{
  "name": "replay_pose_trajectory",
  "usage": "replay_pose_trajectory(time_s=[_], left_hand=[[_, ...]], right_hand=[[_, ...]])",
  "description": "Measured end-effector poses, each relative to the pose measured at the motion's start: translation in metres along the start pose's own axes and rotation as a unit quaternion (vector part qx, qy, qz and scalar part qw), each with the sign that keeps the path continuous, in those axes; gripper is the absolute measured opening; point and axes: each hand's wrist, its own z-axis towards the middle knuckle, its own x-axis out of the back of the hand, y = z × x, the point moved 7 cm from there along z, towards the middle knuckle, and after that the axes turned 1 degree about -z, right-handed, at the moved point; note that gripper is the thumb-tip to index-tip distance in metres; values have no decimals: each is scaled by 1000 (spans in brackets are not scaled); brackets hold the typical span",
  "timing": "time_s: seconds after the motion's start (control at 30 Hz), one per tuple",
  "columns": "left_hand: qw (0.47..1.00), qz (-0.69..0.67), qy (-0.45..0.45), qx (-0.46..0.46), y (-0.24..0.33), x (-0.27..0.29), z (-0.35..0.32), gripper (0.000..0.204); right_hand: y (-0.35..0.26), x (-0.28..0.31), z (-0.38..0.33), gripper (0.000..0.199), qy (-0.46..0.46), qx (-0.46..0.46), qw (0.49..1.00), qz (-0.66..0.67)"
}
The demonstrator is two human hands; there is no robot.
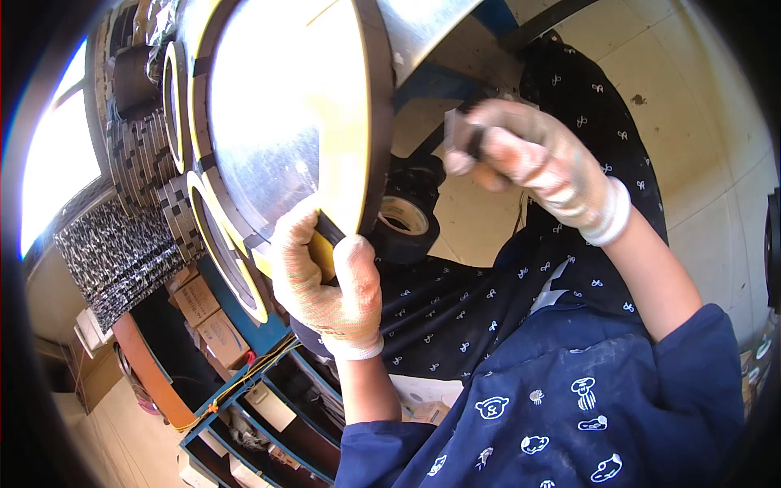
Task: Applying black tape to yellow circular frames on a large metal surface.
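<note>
Large shiny metal disc with yellow-and-black rim [285, 122], far left: gloved left hand [325, 276] clamped on its near rim. Gloved right hand [533, 163], well apart, closed around small dark tool [472, 138]. Black tape roll [404, 220] between the hands. Rim work appears in progress; extent unclear.

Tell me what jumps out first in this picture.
A big shiny metal disc with a yellow and black rim fills the upper left. The gloved left hand grips its lower edge, while the gloved right hand holds a small dark tool to the right. A black tape roll lies between them.
</note>
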Motion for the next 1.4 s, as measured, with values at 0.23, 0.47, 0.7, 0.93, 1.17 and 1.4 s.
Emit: replay_pose_trajectory(time_s=[0.23,0.47,0.7,0.93,1.17,1.4], left_hand=[[966,147,77,-196,49,29,-6,46],[964,205,-13,-167,40,5,-7,46],[992,95,-3,-88,27,6,3,39],[991,81,53,-89,33,9,-3,43],[984,120,125,-49,37,50,-43,59],[628,-663,177,367,-14,-42,-101,46]], right_hand=[[-131,14,-73,24,217,101,832,-500],[-204,-25,44,22,130,204,200,-949],[-191,-108,-20,25,87,262,651,-707],[3,-77,-31,56,-19,-43,887,-460],[33,-62,-6,56,16,-212,929,-303],[22,-72,19,34,-213,26,722,-657]])
